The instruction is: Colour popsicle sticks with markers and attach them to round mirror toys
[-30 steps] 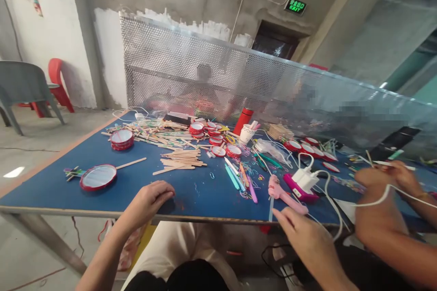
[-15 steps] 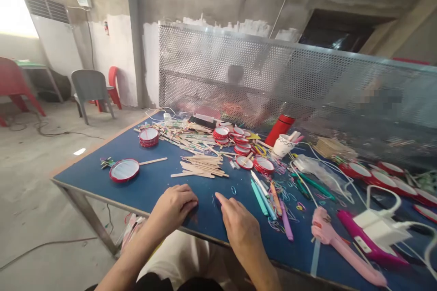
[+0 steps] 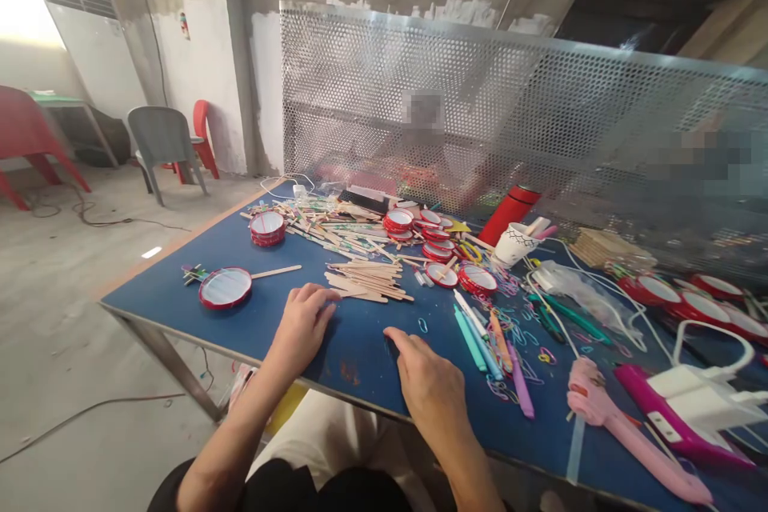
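My left hand [image 3: 305, 326] is over the table with fingers loosely bent and apart. Its fingertips reach the left end of a flat wooden craft stick, and cover that end. The stick lies at the near side of a pile of plain craft sticks [image 3: 372, 278]. My right hand [image 3: 430, 380] rests by the table's front edge, index finger stretched out and the others curled; I see nothing in it. Just beyond its fingertip lies a small blue loop [image 3: 422, 326]. Left of the pile, a round red-rimmed piece [image 3: 225, 288] with a stick handle lies flat.
Pens [image 3: 471, 340] and small coloured loops lie to the right. Beyond them are a pink glue gun [image 3: 630, 432] and a magenta power strip [image 3: 672, 416] with white plugs. A red bottle [image 3: 510, 212], a paper cup [image 3: 514, 244] and stacked red rings stand before a perforated metal screen [image 3: 480, 80].
My left hand has moved forward from the front edge to the stick pile, and its fingers have loosened. The right hand stays nearly in place. The head view has tilted down slightly.
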`<control>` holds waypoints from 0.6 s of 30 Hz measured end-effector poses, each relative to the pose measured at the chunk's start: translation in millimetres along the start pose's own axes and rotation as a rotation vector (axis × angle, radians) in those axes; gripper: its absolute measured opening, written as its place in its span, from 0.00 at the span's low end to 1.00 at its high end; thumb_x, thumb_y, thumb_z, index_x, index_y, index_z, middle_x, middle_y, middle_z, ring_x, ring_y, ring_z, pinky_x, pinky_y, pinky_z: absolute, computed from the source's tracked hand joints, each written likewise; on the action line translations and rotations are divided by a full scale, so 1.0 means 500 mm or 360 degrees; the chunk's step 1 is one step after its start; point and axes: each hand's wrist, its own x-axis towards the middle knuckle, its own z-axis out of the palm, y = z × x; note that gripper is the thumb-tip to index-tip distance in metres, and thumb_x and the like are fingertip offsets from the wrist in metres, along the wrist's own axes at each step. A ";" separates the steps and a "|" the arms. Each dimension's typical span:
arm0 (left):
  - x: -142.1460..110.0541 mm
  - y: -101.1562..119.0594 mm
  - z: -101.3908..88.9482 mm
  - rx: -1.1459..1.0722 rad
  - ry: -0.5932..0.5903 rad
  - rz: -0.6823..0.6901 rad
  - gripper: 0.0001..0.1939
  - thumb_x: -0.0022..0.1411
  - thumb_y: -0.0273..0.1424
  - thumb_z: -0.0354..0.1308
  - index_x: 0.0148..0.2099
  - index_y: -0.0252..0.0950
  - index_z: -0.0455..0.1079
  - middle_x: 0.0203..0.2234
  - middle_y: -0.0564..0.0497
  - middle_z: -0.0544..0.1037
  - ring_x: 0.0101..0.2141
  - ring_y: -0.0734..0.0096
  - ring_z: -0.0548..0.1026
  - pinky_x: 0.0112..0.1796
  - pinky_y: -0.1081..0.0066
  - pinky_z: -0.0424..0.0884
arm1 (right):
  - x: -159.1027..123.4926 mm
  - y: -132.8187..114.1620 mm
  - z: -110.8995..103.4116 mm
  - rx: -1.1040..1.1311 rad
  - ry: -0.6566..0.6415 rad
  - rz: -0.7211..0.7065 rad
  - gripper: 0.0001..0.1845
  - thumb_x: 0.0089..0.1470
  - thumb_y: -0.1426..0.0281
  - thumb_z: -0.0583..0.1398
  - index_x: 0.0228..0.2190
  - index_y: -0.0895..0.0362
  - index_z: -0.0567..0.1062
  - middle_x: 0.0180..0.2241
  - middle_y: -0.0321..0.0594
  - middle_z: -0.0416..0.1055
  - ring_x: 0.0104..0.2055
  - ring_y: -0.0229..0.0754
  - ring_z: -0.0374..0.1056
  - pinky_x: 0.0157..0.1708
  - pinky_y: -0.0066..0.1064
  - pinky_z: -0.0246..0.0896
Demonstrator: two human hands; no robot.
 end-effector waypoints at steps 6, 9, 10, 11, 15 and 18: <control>0.001 0.016 0.031 0.0383 -0.0131 -0.0123 0.15 0.70 0.22 0.55 0.55 0.33 0.77 0.57 0.38 0.79 0.60 0.43 0.71 0.60 0.47 0.66 | 0.008 0.020 0.011 0.0514 0.0207 0.0322 0.15 0.58 0.68 0.49 0.29 0.51 0.74 0.22 0.34 0.74 0.22 0.41 0.70 0.25 0.29 0.57; -0.001 0.026 0.031 0.0453 -0.0186 -0.0144 0.16 0.71 0.21 0.54 0.55 0.34 0.77 0.56 0.39 0.79 0.59 0.47 0.73 0.62 0.46 0.63 | 0.003 0.031 0.018 0.0779 0.0359 0.0450 0.15 0.58 0.60 0.50 0.32 0.52 0.73 0.26 0.37 0.77 0.27 0.44 0.73 0.28 0.31 0.62; -0.002 0.028 0.028 0.0447 -0.0188 -0.0135 0.15 0.71 0.21 0.54 0.55 0.35 0.77 0.55 0.40 0.80 0.57 0.48 0.75 0.62 0.46 0.64 | 0.001 0.032 0.019 0.0848 0.0375 0.0464 0.16 0.58 0.57 0.51 0.34 0.52 0.74 0.29 0.39 0.78 0.30 0.45 0.75 0.30 0.32 0.64; -0.003 0.030 0.024 0.0445 -0.0196 -0.0127 0.15 0.71 0.21 0.55 0.54 0.36 0.78 0.54 0.42 0.81 0.55 0.50 0.76 0.60 0.47 0.65 | 0.000 0.032 0.019 0.0904 0.0385 0.0478 0.17 0.58 0.55 0.52 0.35 0.52 0.74 0.32 0.41 0.80 0.33 0.46 0.76 0.32 0.32 0.66; -0.004 0.035 0.007 0.0433 -0.0266 -0.0136 0.14 0.70 0.22 0.56 0.52 0.39 0.78 0.50 0.45 0.82 0.51 0.53 0.77 0.54 0.52 0.69 | 0.000 0.025 0.010 0.0998 0.0352 0.0575 0.22 0.56 0.50 0.54 0.36 0.54 0.76 0.33 0.45 0.81 0.33 0.48 0.77 0.34 0.35 0.69; -0.001 0.039 -0.001 0.0439 -0.0367 -0.0206 0.16 0.71 0.22 0.55 0.54 0.40 0.77 0.52 0.45 0.81 0.51 0.54 0.75 0.51 0.57 0.69 | 0.003 0.020 -0.002 0.1015 0.0310 0.0627 0.24 0.53 0.48 0.54 0.36 0.55 0.77 0.35 0.48 0.81 0.35 0.51 0.78 0.36 0.38 0.70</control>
